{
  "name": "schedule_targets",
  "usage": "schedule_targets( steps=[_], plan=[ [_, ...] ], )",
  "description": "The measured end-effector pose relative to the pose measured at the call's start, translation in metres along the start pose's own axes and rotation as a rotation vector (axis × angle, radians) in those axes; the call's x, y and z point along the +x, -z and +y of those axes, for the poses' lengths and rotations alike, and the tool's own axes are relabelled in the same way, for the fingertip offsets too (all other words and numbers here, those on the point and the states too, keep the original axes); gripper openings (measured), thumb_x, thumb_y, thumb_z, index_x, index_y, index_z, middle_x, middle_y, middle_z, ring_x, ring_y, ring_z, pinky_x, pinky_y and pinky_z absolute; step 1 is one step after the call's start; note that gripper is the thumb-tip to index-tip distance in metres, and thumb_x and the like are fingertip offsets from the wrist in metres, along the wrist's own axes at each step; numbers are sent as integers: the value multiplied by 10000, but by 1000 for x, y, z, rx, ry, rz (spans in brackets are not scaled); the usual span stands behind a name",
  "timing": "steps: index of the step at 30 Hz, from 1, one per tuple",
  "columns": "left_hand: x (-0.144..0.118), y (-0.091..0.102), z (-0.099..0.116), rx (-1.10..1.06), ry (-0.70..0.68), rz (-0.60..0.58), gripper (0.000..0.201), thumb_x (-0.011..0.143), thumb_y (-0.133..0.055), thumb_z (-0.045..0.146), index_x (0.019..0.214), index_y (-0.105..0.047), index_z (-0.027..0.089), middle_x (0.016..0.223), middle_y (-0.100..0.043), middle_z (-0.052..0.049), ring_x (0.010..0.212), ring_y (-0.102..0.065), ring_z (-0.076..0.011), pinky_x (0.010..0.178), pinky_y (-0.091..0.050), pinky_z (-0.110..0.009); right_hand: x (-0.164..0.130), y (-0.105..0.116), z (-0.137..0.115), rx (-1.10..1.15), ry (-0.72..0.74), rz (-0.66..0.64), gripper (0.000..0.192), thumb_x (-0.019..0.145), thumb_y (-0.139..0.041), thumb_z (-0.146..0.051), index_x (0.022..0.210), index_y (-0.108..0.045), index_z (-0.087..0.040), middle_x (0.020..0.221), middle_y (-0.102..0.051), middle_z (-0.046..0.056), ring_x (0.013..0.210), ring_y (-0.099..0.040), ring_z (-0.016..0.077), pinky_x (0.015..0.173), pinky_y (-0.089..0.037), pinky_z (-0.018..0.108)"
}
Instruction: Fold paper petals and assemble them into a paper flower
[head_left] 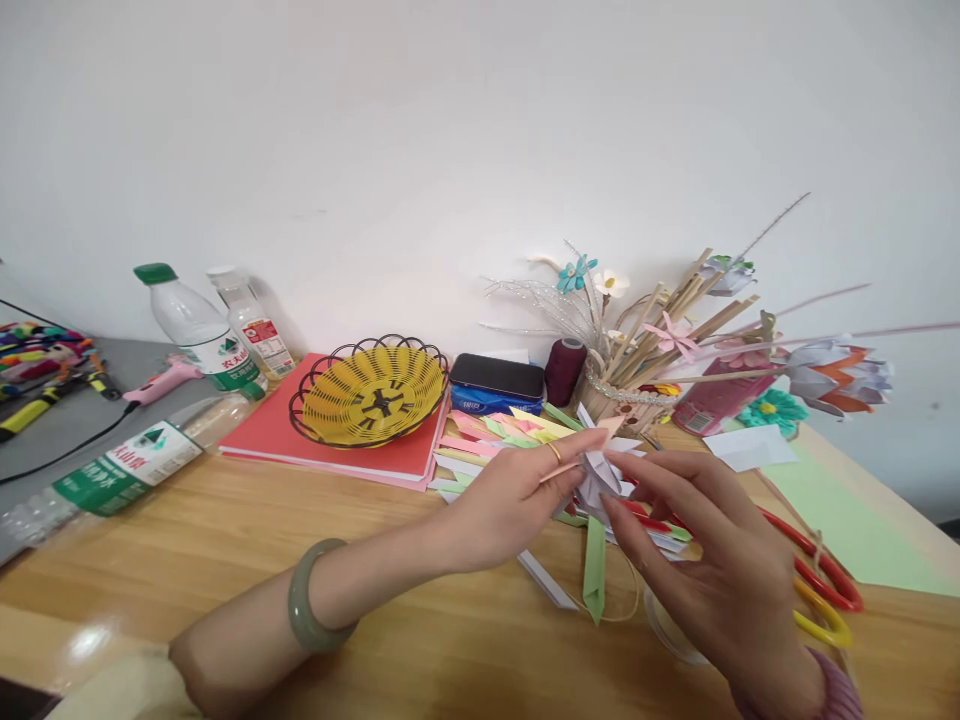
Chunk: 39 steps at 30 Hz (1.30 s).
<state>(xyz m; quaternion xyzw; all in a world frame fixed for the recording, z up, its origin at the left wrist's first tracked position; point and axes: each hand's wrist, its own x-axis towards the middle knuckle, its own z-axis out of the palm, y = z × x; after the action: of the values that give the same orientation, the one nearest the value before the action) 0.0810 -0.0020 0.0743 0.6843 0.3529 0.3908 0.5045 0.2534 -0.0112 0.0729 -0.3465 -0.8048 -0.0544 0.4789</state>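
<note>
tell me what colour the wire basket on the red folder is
Yellow inside with a black wire rim, clearest in the head view.

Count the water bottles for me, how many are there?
3. Two stand at the back left by the wall: a green-capped bottle and a white-capped bottle. A third bottle lies on its side at the table's left edge. Others may be hidden.
</note>
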Motion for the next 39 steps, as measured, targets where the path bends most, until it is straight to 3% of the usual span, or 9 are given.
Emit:
schedule_targets(
  steps=[5, 12, 19, 22, 24, 27, 29, 34, 39],
  plan=[
    [-1, -2, 0, 102, -12, 8, 403, 897, -380, 316, 1282, -475, 239, 1086, -630, -41, 993, -557, -190, 903, -398, -321, -5, -3, 1, -145, 111, 39, 321, 760, -586, -67, 1040, -627, -218, 799, -623, 42, 686, -615, 143, 587, -497, 249],
    [-2, -5, -1, 167, -102, 109, 385, 902, -374, 327, 1237, -524, 212, 1199, -595, -50, 1093, -540, -184, 953, -382, -286, -17, -2, 5, -214, 189, 73, 531, 737, -605, -23, 1217, -541, -241, 829, -615, 43, 671, -602, 144, 602, -494, 260],
    [-2, -8, -5, 476, -272, 191, 422, 895, -353, 245, 1285, -455, 119, 1112, -630, -139, 1012, -556, -233, 906, -397, -384, -7, -5, -1, -156, 17, 73, 301, 771, -577, -127, 1064, -577, -196, 850, -623, 61, 621, -598, 147, 595, -495, 293],
    [-3, -6, -4, 341, -257, 152, 474, 827, -460, 234, 1292, -447, 147, 1162, -601, -125, 1056, -523, -244, 922, -388, -389, -6, -5, -1, -209, 38, 70, 243, 774, -584, -125, 1006, -587, -201, 796, -664, 45, 664, -635, 166, 640, -502, 297],
    [-3, -3, -1, 84, -213, 86, 492, 781, -492, 215, 1271, -462, 174, 1199, -575, -103, 1096, -508, -233, 926, -395, -359, -7, -5, 1, -253, 70, 78, 222, 776, -586, -114, 979, -597, -202, 779, -678, 40, 676, -648, 168, 645, -502, 285],
    [-1, 0, 4, -255, -74, 66, 326, 807, -447, 255, 1091, -579, 163, 1094, -607, -90, 1033, -546, -212, 846, -438, -305, -9, -6, 2, -289, 110, 47, 242, 780, -587, -114, 1005, -590, -205, 790, -692, 33, 682, -658, 166, 638, -505, 276],
    [1, 0, 5, -282, 3, 107, 254, 805, -496, 317, 958, -615, 153, 992, -616, -78, 930, -571, -192, 777, -446, -279, -10, -6, 1, -297, 131, 42, 215, 797, -578, -135, 1000, -579, -207, 770, -693, 25, 665, -659, 160, 633, -508, 273],
    [5, -1, 3, -223, 146, 111, 351, 714, -645, 340, 1026, -594, 187, 831, -573, -15, 659, -530, -98, 593, -405, -212, -10, -6, -3, -248, 233, 54, 112, 798, -592, -126, 895, -584, -180, 723, -694, 19, 618, -646, 135, 622, -505, 250],
    [7, 1, 0, -315, 200, 164, 294, 678, -683, 313, 915, -568, 183, 720, -545, 24, 630, -520, -81, 585, -397, -190, -8, -6, -4, -213, 258, 36, 92, 779, -613, -96, 860, -595, -137, 712, -695, 52, 643, -648, 135, 661, -502, 245]
  ],
)
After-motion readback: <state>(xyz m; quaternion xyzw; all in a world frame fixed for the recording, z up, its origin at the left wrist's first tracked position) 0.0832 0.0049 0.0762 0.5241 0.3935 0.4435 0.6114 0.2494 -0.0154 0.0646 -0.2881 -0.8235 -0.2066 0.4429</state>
